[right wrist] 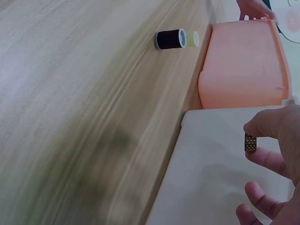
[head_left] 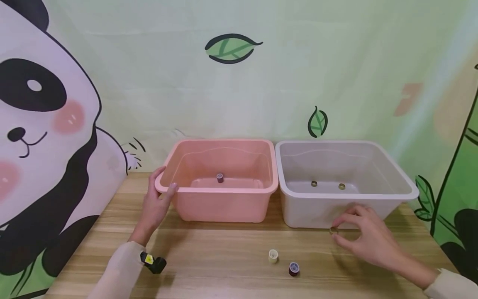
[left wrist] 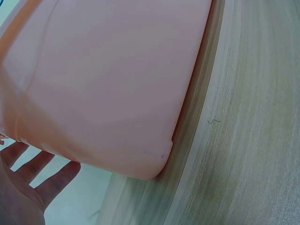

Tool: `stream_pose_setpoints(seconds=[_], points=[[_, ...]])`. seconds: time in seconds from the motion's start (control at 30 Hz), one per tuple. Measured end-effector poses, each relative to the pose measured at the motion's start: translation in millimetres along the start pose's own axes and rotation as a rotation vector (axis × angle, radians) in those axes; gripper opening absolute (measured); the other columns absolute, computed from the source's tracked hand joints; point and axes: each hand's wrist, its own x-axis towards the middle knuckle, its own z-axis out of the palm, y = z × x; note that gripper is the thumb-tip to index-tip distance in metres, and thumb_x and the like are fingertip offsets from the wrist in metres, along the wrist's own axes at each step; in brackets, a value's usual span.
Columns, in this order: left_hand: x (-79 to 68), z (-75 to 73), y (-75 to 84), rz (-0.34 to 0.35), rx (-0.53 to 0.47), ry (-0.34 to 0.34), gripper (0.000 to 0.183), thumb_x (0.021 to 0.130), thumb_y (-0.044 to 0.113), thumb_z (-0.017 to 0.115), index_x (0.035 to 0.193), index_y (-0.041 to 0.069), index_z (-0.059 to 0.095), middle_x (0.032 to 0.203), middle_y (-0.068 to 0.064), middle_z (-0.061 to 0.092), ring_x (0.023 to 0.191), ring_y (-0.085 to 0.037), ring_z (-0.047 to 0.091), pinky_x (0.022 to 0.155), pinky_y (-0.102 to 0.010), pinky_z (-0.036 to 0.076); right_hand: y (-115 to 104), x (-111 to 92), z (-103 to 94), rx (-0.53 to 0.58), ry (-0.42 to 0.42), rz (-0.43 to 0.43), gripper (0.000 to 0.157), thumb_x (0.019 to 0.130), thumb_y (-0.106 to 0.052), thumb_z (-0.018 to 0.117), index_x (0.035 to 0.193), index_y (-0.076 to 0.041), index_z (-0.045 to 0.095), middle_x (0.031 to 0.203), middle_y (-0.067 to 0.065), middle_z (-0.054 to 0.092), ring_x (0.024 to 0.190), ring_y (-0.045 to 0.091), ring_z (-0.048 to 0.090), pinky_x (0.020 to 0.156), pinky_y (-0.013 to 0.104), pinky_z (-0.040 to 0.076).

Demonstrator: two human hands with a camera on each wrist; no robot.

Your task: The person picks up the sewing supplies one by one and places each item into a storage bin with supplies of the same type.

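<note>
Two smooth plastic bins with rounded corners and rolled rims stand side by side on a wood-grain table (head_left: 224, 245): a pink bin (head_left: 224, 207) and a pale grey bin (head_left: 304, 211). The right hand (head_left: 369, 236) pinches a small patterned ring (right wrist: 251, 143) between thumb and forefinger, its remaining fingers held apart from it; the ring, a short band dotted gold on a dark ground, is in front of the grey bin, below the rim. The left hand (head_left: 158, 205) touches the pink bin's near left corner, its fingers spread and nearly straight, the thumb over the front rim. Inside the grey bin, a left ring (head_left: 314, 183) and a right ring (head_left: 342, 187), both gold-toned, lie apart on the floor. The pink bin contains one dark spool (head_left: 220, 178) with a pale end. Nearer the viewer, a cream spool (head_left: 273, 256) and a black spool (head_left: 293, 269), both short cylinders, stand upright close together. Behind hangs a printed fabric backdrop (head_left: 157, 83), faintly creased, bearing a panda and outlined leaves.
</note>
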Motion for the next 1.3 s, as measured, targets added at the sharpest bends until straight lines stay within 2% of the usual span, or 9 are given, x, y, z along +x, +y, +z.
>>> stream_pose_setpoints(seconds=[0.13, 0.47, 0.7, 1.07, 1.23, 1.3], points=[[0.2, 0.1, 0.5, -0.006, -0.016, -0.012, 0.071, 0.104, 0.038, 0.06, 0.162, 0.031, 0.019, 0.16, -0.013, 0.037, 0.141, -0.032, 0.044, 0.113, -0.054, 0.04, -1, 1, -5.1, -0.004, 0.003, -0.004, 0.028, 0.069, -0.024, 0.094, 0.086, -0.033, 0.074, 0.098, -0.007, 0.06, 0.094, 0.023, 0.053, 0.072, 0.039, 0.043], [0.8, 0.5, 1.1, 0.01, -0.009, -0.006, 0.07, 0.104, 0.037, 0.059, 0.161, 0.029, 0.02, 0.159, -0.013, 0.039, 0.14, -0.033, 0.045, 0.113, -0.053, 0.04, -12, 4, -21.5, -0.023, 0.023, -0.023, 0.03, 0.069, -0.024, 0.094, 0.087, -0.036, 0.073, 0.086, -0.016, 0.047, 0.085, 0.011, 0.05, 0.067, 0.029, 0.045], [0.2, -0.1, 1.7, 0.013, -0.012, -0.011, 0.071, 0.104, 0.037, 0.06, 0.162, 0.03, 0.019, 0.16, -0.013, 0.037, 0.14, -0.034, 0.045, 0.112, -0.053, 0.042, -20, 11, -35.9, -0.035, -0.02, 0.001, 0.028, 0.073, -0.027, 0.092, 0.089, -0.037, 0.071, 0.089, -0.014, 0.052, 0.086, 0.012, 0.05, 0.063, 0.027, 0.042], [0.0, 0.0, 1.5, 0.002, -0.013, -0.027, 0.073, 0.104, 0.038, 0.06, 0.162, 0.032, 0.017, 0.162, -0.014, 0.034, 0.14, -0.036, 0.044, 0.111, -0.053, 0.043, -23, 40, -62.9, -0.03, 0.002, -0.086, 0.028, 0.074, -0.021, 0.092, 0.091, -0.033, 0.073, 0.087, -0.011, 0.054, 0.081, 0.012, 0.051, 0.061, 0.026, 0.043], [0.2, 0.0, 2.2, 0.007, -0.013, -0.022, 0.072, 0.104, 0.038, 0.06, 0.162, 0.032, 0.018, 0.161, -0.014, 0.035, 0.14, -0.036, 0.045, 0.111, -0.053, 0.043, -24, 58, -78.4, -0.005, -0.019, -0.08, 0.024, 0.078, -0.02, 0.09, 0.093, -0.03, 0.074, 0.088, -0.007, 0.053, 0.08, 0.013, 0.05, 0.054, 0.023, 0.04], [-0.2, 0.1, 2.7, 0.01, -0.016, -0.02, 0.072, 0.103, 0.038, 0.061, 0.162, 0.031, 0.019, 0.161, -0.014, 0.035, 0.139, -0.036, 0.045, 0.111, -0.054, 0.043, -25, 64, -83.3, -0.01, -0.025, -0.081, 0.023, 0.078, -0.019, 0.09, 0.094, -0.028, 0.075, 0.089, -0.007, 0.054, 0.082, 0.013, 0.05, 0.058, 0.025, 0.044]])
